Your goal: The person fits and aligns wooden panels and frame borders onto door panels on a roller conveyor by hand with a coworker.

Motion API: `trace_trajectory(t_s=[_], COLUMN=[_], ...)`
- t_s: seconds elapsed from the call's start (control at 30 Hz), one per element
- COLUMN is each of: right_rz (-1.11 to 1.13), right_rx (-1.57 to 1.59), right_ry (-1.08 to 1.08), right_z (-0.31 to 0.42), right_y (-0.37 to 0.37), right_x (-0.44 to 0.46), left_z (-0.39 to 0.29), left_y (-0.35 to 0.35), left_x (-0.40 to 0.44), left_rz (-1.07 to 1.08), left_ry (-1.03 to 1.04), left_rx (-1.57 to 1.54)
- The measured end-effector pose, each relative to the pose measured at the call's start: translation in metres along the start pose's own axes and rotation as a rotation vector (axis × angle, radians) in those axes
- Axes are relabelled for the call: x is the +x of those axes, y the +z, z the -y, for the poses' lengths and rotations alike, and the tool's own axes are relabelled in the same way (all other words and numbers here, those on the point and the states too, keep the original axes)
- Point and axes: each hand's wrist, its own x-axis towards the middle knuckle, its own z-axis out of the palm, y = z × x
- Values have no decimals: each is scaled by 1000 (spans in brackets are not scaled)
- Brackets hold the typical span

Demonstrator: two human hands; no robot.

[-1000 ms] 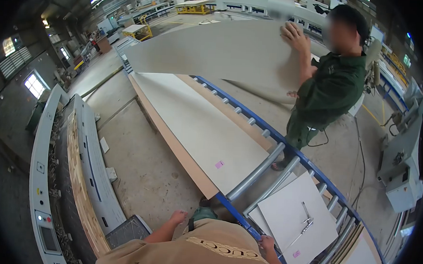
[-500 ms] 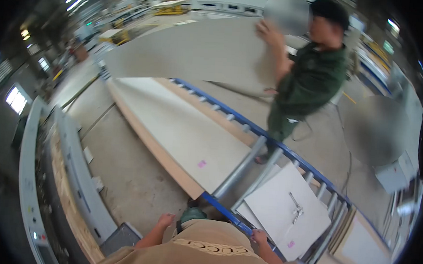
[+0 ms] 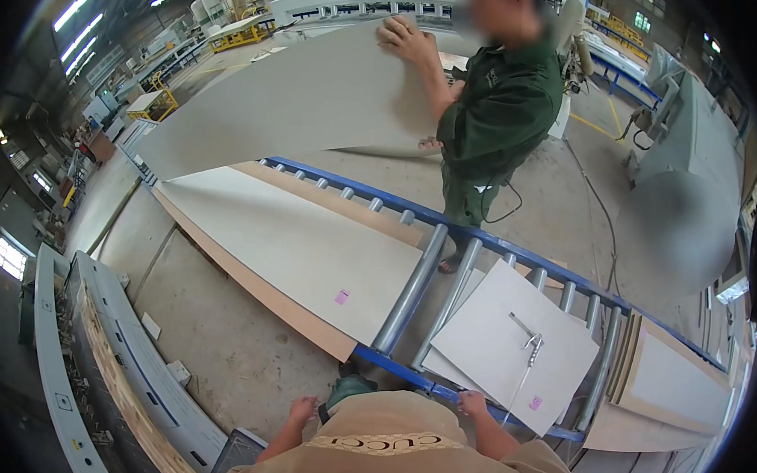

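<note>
My left hand [image 3: 304,406] hangs beside my left hip with its fingers curled and nothing visible in it. At the near blue rail of the roller conveyor [image 3: 401,373], my right hand [image 3: 472,402] is curled in too, with no object showing in it. Just beyond it, a white square board [image 3: 485,328] lies askew on the rollers with a metal air gun [image 3: 530,340] on top. A large pale panel [image 3: 309,250] with a pink label rests on a brown board [image 3: 256,294] to the left. A co-worker in green [image 3: 505,115] holds another large panel [image 3: 283,103] raised and tilted.
Stacked boards [image 3: 670,380] lie on the conveyor at the right. A long machine [image 3: 136,369] with a control strip runs along the lower left. Across the conveyor, a hose [image 3: 595,192] trails on the floor near a grey cabinet [image 3: 692,142].
The view has swung right, shifting the co-worker and raised panel left in the frame. The co-worker still holds the panel. My right hand has shifted slightly up along the near rail.
</note>
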Motion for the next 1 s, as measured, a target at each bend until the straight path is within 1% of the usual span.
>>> trace_trajectory(t_s=[0.13,0.27,0.37,0.67,0.77,0.87,1.0], right_rz=[27,41,43,39,27,44,38], right_rx=[2,-28,-38,-68,0,1,2], right_ry=[19,-7,3,-10,-6,21,6], right_z=[0,7,-3,23,15,12,10], right_y=[3,3,5,7,9,7,6], right_x=[1,-2,11,-19,-15,-13,-14], left_z=[-2,-1,2,13,15,11,9], left_y=[-3,-5,-6,-10,-9,-9,-8], left_x=[0,-3,-3,-3,-3,-7,-9], left_rz=[-15,1,1,3,2,-7,-11], left_ry=[33,21,8,43,34,21,16], left_rx=[15,23,3,-23,-5,28,41])
